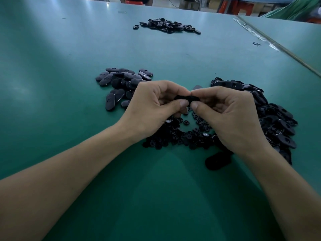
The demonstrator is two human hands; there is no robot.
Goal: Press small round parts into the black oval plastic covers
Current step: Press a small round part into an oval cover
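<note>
A black oval cover [188,98] is held between both hands above the green table. My left hand [156,105] pinches its left end with thumb and forefinger. My right hand [225,115] pinches its right end the same way, and both thumbs press on its near side. Most of the cover is hidden by the fingers. Below the hands lies a heap of small round parts [184,134]. A pile of oval covers [121,82] sits to the left, and a larger heap of black covers [274,119] lies to the right.
A third heap of black parts [166,26] lies far back on the green table [86,49]. One loose oval cover [218,160] rests by my right wrist. A seam with a metal strip [278,47] runs along the right. Red stools stand beyond the far edge.
</note>
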